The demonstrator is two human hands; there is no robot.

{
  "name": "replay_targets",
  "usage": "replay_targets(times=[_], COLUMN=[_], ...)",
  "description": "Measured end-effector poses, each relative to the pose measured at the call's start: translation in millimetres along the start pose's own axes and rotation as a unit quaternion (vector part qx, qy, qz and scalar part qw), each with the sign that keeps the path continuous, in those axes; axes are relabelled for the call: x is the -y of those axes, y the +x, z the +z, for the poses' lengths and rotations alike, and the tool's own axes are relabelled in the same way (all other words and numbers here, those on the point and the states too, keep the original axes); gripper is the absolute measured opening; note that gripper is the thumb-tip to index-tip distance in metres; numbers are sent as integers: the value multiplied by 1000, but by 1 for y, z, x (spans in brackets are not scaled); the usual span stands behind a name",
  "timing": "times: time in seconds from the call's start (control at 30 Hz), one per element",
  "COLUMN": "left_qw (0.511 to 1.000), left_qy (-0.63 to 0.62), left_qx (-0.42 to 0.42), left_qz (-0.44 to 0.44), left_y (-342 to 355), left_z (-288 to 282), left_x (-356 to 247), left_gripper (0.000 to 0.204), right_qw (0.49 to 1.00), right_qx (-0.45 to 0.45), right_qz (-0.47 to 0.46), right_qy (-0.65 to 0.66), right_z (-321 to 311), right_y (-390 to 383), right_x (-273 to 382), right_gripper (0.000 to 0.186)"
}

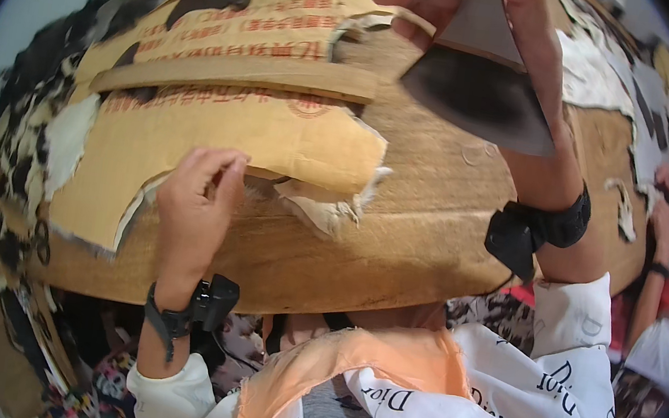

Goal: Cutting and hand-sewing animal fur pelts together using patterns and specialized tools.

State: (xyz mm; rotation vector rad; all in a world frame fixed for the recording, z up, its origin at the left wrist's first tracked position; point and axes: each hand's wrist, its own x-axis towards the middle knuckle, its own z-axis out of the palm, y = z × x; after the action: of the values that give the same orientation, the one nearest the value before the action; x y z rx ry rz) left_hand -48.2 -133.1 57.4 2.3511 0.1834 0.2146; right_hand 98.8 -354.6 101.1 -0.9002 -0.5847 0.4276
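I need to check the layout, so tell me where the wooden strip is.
In the head view, the wooden strip lies left of centre, across the yellow sheeting, just beyond the left hand.

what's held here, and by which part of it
The right grip holds the blade by its narrow upper end; whether the left grip pinches anything can't be told.

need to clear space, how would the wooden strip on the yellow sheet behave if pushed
The wooden strip looks stiff, judging by its thick, solid edge. Its flat face suggests sliding rather than rolling, perhaps dragging the yellow sheet it lies on.
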Motion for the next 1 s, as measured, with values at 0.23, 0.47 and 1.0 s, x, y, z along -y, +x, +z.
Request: replay_targets(times=[0.23, 0.47, 1.0], left_qw=[1000, 991, 890], left_qy=[2, 79, 392], left_qx=[-8, 9, 42], left_qz=[4, 110, 230], left_y=[-48, -49, -57], left_z=[43, 78, 100], left_x=[-4, -20, -37], left_gripper=[10, 14, 6], right_qw=[952, 855, 863], right_qx=[118, 334, 354], right_qz=[279, 159, 83], right_qy=[-34, -363, -352], right_z=[-5, -19, -25], right_y=[-15, -27, -40], right_x=[-80, -97, -112], right_gripper=[28, 28, 16])
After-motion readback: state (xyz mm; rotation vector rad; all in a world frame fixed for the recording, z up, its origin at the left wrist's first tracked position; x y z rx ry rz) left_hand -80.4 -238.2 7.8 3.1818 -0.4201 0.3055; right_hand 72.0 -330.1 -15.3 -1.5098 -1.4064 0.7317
